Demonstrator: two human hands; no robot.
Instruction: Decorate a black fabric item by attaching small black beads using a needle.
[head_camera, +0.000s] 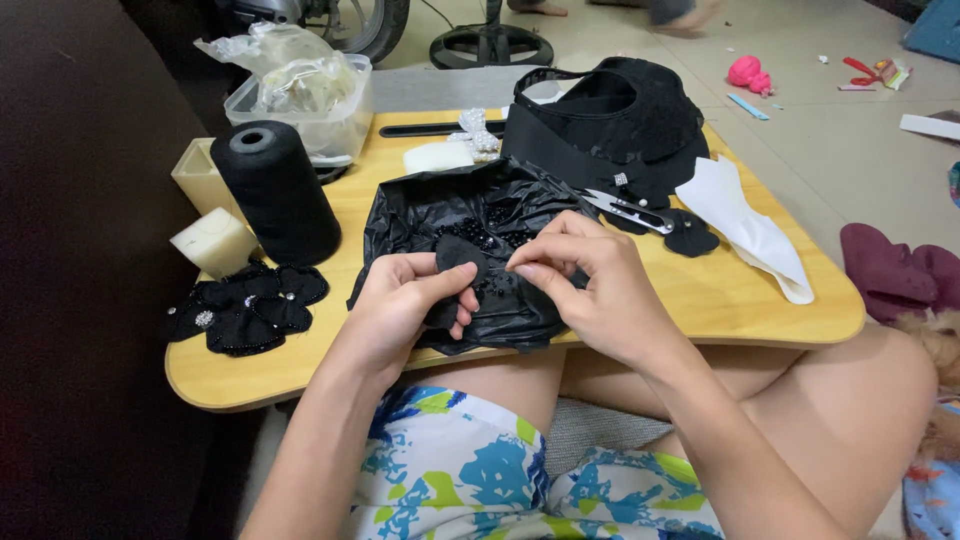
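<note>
My left hand (405, 300) pinches a small black fabric piece (462, 262) between thumb and fingers, just above a crumpled black plastic bag (450, 215) holding small black beads (472, 235). My right hand (590, 285) pinches the same fabric piece from the right, fingertips pressed together at its edge; whether it holds a needle I cannot tell. Both hands hover over the near edge of a small wooden lap table (700, 290).
A black thread cone (275, 190) stands left, beside wax-like blocks (213, 240) and finished black fabric flowers (245, 308). A clear plastic box (315, 110), black lace garment (610, 125), thread snips (625, 208) and white cloth (750, 230) lie behind and right.
</note>
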